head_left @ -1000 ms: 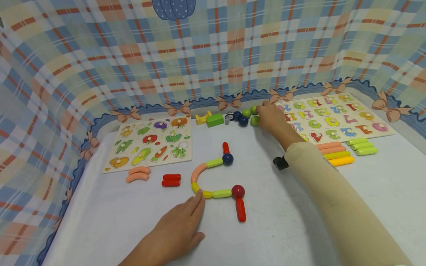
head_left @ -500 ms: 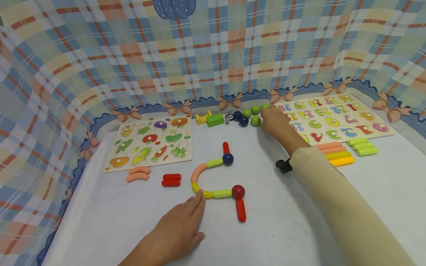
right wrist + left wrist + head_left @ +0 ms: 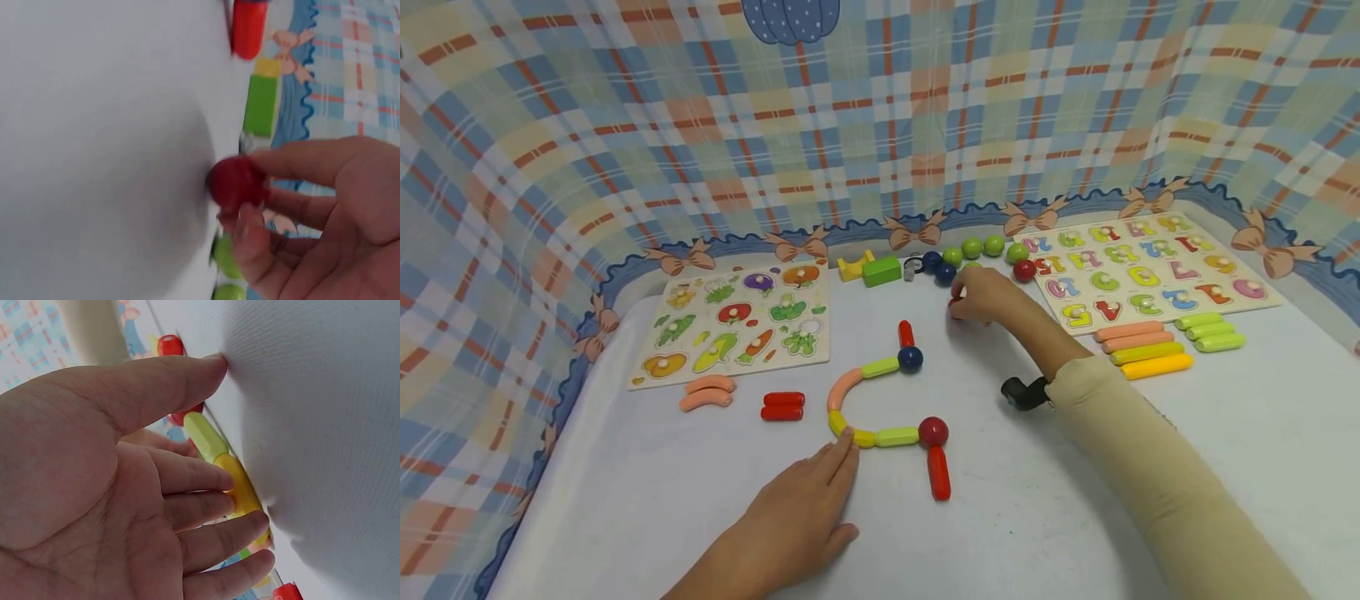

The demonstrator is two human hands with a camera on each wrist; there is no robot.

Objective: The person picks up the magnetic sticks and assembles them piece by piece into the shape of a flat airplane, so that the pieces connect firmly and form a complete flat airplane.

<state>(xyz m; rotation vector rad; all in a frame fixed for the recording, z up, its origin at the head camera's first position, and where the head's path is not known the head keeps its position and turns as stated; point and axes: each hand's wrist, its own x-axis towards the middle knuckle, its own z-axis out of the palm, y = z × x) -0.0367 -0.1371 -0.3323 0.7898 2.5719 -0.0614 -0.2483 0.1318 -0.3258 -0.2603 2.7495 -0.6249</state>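
Note:
My right hand pinches a small red ball between thumb and fingers, close to the white table; most of that ball is hidden in the head view. With straight fingers, my left hand rests on the table, its fingertips touching a yellow curved stick. That stick belongs to a chain with a pink curved stick and two light green sticks. One end of the chain meets a dark blue ball, the other a red ball. A red stick extends from the latter.
Several green balls, dark blue balls and another red ball lie at the back. A vegetable puzzle board stands left, a number board right. Loose pink, red and green sticks lie nearby.
My right hand has come from the row of balls at the back toward the front left, now with a red ball in its fingers. The left hand has stayed put.

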